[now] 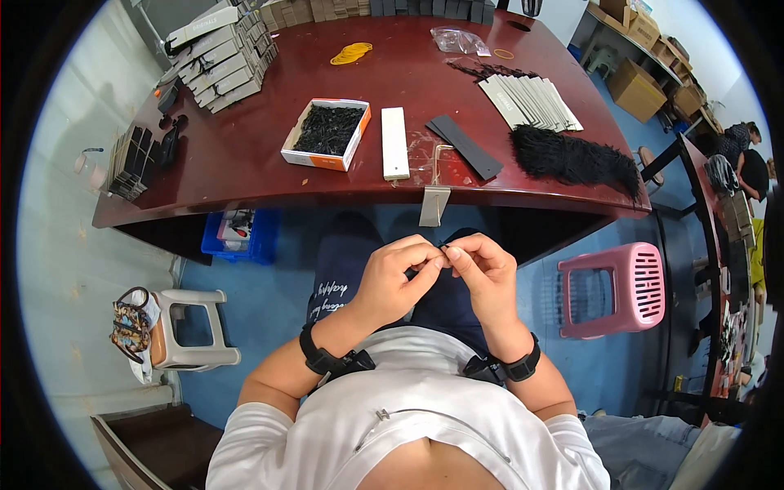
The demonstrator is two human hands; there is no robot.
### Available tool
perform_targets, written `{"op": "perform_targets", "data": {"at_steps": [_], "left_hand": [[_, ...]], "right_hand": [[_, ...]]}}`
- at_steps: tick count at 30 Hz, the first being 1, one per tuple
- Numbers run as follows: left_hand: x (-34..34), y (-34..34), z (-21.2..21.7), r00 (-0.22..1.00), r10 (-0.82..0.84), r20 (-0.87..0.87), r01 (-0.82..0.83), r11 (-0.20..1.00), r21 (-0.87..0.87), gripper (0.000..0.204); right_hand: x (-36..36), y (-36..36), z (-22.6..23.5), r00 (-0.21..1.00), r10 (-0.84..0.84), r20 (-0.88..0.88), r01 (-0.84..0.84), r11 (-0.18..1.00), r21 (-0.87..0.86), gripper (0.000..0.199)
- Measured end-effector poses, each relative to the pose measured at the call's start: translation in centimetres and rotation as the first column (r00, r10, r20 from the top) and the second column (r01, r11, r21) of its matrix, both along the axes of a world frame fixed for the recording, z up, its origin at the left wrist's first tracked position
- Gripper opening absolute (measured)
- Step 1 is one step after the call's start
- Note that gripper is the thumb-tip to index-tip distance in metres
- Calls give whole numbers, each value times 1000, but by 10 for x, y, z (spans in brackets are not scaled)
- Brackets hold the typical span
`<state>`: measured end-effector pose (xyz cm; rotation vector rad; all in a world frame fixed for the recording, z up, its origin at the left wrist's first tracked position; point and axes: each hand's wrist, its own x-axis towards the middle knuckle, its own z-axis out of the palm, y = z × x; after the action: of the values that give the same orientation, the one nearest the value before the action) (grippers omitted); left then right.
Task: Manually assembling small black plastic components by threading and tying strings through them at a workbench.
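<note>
Both hands are meeting fingertip to fingertip in front of the near edge of the table (245,184), over the lap. The left hand (396,278) and right hand (482,273) are pinching one small dark piece (443,247), both grips narrow. The piece is lying between the two thumbs, equally near each hand; its long axis is too small to tell.

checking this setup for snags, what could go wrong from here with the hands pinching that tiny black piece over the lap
1. The left hand and right hand pinch the tiny black piece off the table, so it could drop to the floor.
2. The metal bracket overhangs the table edge near the hands and might snag them.
</note>
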<state>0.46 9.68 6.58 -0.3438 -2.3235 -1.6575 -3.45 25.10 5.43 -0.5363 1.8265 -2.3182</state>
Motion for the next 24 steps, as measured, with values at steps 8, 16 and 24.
{"op": "perform_targets", "data": {"at_steps": [8, 16, 24], "left_hand": [[-3, -3, -1, 1000, -1, -31, 3, 996, 94, 4], [-9, -6, -10, 988, 115, -99, -107, 991, 78, 8], [-7, -6, -7, 988, 120, -92, -115, 992, 60, 8]], "right_hand": [[2, -2, 1, 997, -64, -39, 64, 998, -4, 6], [4, -3, 9, 853, -167, -494, 316, 919, 234, 8], [5, -2, 15, 660, -133, -739, 516, 796, 318, 14]]}}
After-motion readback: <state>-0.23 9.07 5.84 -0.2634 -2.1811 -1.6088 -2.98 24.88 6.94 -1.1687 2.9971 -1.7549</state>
